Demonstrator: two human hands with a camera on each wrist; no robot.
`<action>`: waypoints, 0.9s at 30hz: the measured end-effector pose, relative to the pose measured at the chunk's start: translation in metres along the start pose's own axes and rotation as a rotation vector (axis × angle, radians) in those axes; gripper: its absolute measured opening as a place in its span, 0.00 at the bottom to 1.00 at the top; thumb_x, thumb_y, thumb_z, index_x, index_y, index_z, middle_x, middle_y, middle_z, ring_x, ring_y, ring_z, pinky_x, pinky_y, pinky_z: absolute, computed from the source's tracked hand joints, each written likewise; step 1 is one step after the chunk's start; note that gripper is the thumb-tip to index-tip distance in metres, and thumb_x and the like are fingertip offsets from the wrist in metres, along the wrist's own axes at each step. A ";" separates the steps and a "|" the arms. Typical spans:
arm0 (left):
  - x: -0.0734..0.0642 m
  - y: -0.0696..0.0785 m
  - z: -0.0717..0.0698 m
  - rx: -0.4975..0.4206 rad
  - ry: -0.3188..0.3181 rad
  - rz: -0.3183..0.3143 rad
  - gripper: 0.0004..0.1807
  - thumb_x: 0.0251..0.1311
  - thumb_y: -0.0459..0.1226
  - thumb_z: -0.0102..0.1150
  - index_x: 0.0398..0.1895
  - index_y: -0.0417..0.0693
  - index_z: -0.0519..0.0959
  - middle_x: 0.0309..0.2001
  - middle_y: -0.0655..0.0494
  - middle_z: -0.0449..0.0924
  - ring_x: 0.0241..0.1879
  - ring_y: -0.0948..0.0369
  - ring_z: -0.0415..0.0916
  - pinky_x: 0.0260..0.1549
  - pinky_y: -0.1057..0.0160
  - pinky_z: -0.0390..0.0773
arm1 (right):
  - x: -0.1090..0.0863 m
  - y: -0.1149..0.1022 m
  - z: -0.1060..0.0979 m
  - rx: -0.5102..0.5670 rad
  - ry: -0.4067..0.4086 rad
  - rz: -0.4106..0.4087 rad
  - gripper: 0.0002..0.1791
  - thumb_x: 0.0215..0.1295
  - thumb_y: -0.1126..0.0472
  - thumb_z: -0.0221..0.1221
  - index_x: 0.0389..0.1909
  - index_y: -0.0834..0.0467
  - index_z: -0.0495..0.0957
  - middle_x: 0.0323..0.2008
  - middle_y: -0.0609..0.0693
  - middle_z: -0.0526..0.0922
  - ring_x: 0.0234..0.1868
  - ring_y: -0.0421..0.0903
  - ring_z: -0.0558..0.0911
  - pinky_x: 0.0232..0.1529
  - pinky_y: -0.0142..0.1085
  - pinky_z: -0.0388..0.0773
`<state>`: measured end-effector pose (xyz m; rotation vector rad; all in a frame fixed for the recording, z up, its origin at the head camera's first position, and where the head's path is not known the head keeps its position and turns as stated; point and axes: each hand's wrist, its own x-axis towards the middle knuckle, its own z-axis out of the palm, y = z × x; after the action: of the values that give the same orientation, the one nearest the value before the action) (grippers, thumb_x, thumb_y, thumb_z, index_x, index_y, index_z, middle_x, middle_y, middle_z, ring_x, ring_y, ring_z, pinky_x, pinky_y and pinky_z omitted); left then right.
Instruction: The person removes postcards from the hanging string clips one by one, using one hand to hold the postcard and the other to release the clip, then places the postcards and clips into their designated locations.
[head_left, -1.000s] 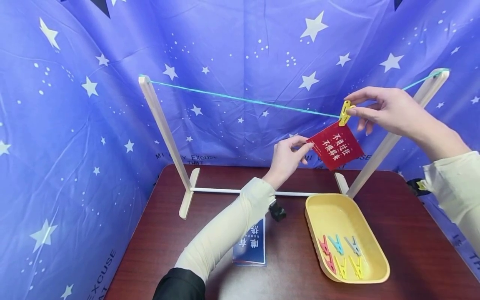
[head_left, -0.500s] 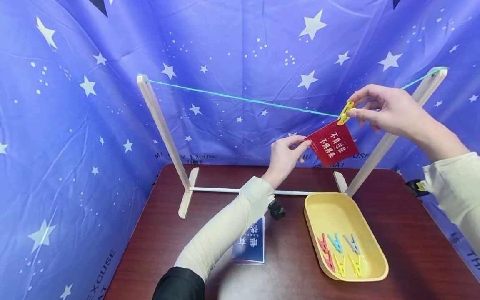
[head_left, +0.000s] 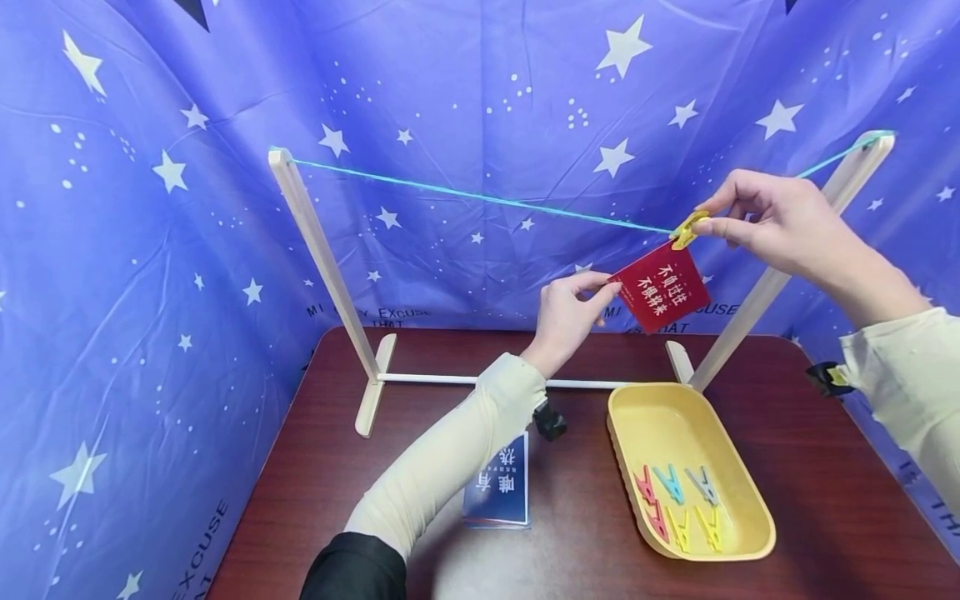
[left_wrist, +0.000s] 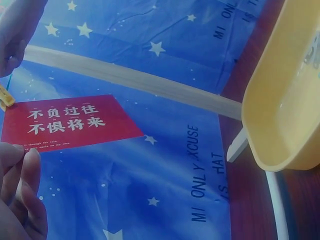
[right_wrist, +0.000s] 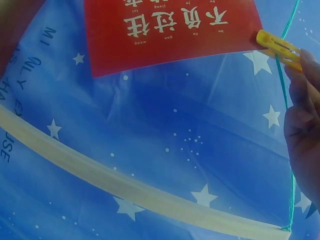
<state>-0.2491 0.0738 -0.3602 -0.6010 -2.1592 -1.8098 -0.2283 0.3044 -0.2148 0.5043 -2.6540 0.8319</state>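
A red card (head_left: 663, 287) with white characters hangs tilted just below the teal string (head_left: 480, 197). My left hand (head_left: 567, 317) pinches the card's left corner between thumb and fingers. At the card's upper corner, my right hand (head_left: 780, 225) pinches a yellow clothespin (head_left: 688, 229) by its handles. In the right wrist view, the clothespin (right_wrist: 277, 47) overlaps both the string and the card's corner. The left wrist view shows the card (left_wrist: 70, 122) flat and unfolded, its lower edge held by the left fingertips.
Wooden posts (head_left: 322, 258) carry the string above a dark red table (head_left: 570, 500). A yellow tray (head_left: 667, 417) at the right holds several clothespins (head_left: 678, 529) in red, blue, grey and yellow. Blue cards (head_left: 497, 492) lie partly under the left forearm. A starry curtain (head_left: 450, 83) stands behind.
The yellow clothespin has turned from nearly upright to slanting rightward in the right hand. The red card has shifted slightly left and up. The left hand keeps its pinch on the corner.
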 end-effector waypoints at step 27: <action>-0.005 0.002 -0.001 -0.101 -0.012 -0.039 0.09 0.67 0.37 0.70 0.46 0.44 0.89 0.35 0.54 0.88 0.16 0.66 0.79 0.25 0.67 0.85 | 0.005 -0.011 0.014 0.042 0.251 -0.274 0.06 0.57 0.79 0.71 0.34 0.68 0.86 0.30 0.20 0.81 0.18 0.30 0.75 0.23 0.19 0.72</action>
<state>-0.2440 0.0719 -0.3605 -0.5965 -2.1112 -1.9501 -0.2305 0.2862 -0.2188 0.7046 -2.2803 0.8087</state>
